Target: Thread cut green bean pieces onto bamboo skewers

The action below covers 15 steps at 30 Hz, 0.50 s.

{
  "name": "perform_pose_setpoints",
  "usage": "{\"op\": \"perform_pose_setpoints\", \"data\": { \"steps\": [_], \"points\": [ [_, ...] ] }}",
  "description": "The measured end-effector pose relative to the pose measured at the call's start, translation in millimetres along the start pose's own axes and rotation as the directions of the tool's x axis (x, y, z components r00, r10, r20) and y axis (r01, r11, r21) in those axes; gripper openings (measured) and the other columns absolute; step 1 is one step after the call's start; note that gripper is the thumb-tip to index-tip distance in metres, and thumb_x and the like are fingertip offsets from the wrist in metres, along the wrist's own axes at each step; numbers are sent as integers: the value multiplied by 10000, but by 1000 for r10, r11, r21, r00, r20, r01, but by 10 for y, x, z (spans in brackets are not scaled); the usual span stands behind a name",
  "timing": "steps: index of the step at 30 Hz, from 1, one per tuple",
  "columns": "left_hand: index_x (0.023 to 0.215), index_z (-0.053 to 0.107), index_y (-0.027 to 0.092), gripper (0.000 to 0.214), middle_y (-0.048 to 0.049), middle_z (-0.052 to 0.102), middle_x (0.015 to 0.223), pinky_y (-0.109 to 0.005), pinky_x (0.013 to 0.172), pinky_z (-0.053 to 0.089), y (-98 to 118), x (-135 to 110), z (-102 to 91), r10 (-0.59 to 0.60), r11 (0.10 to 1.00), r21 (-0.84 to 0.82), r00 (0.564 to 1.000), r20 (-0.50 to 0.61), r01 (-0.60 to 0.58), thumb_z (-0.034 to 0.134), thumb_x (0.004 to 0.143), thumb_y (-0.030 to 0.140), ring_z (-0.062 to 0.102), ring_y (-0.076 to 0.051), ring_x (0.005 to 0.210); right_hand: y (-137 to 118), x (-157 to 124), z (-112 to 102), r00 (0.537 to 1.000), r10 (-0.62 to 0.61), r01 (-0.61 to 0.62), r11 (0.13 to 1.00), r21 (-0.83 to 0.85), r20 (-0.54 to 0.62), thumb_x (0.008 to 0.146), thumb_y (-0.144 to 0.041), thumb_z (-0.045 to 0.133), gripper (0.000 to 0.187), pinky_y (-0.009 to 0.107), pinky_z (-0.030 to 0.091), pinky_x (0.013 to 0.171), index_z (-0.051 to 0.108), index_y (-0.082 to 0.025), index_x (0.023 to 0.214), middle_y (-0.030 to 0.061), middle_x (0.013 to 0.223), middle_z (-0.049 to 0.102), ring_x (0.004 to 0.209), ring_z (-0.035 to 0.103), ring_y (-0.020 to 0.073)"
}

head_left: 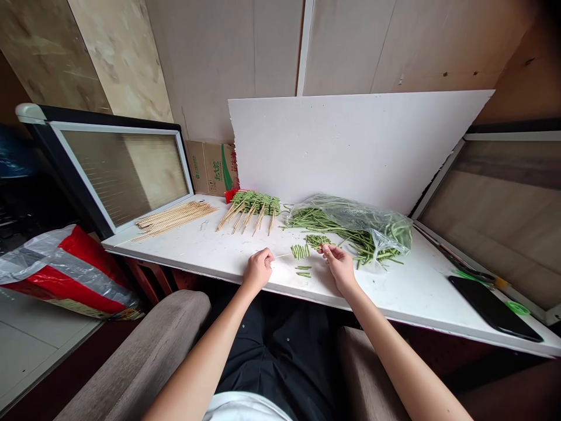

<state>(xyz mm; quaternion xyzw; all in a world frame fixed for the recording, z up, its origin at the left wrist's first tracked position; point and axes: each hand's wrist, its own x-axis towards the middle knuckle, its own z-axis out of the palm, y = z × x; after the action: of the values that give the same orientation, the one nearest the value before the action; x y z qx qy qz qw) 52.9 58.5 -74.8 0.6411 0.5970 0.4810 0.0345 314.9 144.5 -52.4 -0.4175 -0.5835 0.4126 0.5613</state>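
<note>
My left hand is closed around the blunt end of a bamboo skewer. Short pieces of green bean sit side by side on that skewer, pointing right. My right hand has thumb and fingers pinched together at the edge of a small pile of cut green beans; whatever the fingertips hold is too small to make out. A few loose bean pieces lie on the white table between my hands. Behind them rests a clear plastic bag with long green beans spilling out.
Finished bean skewers are stacked at the back, left of the bag. Bare bamboo skewers lie further left, near a framed glass panel. A cardboard box stands behind. A black phone lies at the right edge.
</note>
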Motion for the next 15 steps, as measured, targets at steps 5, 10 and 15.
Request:
{"op": "perform_pose_setpoints", "data": {
  "steps": [5, 10, 15],
  "points": [
    [783, 601, 208, 246, -9, 698, 779, -245, 686, 414, -2, 1, -7, 1, 1000, -13, 1000, -3, -1, 481, 853, 5, 645, -168, 762, -24, 5, -24, 996, 86, -86, 995, 51, 7, 757, -715, 778, 526, 323, 443, 676, 781, -206, 891, 101, 907, 779, 838, 647, 249],
    [773, 587, 208, 257, -4, 690, 773, -245, 676, 402, -9, -3, 3, 8, 1000, -7, 1000, 1, -8, 472, 837, -13, 635, -164, 744, -26, 4, -29, 996, 84, -85, 995, 43, 7, 752, -701, 787, 498, 321, 453, 695, 782, -211, 839, 96, 908, 774, 924, 671, 271],
    [763, 567, 208, 264, -2, 680, 771, -246, 679, 396, -11, -4, 1, 19, 1000, -1, 1000, 4, -19, 464, 825, -27, 632, -164, 756, -41, -18, 0, 997, 79, -79, 997, 28, -7, 747, -706, 786, 501, 330, 467, 702, 764, -207, 792, 110, 902, 774, 925, 677, 282]
  ]
}}
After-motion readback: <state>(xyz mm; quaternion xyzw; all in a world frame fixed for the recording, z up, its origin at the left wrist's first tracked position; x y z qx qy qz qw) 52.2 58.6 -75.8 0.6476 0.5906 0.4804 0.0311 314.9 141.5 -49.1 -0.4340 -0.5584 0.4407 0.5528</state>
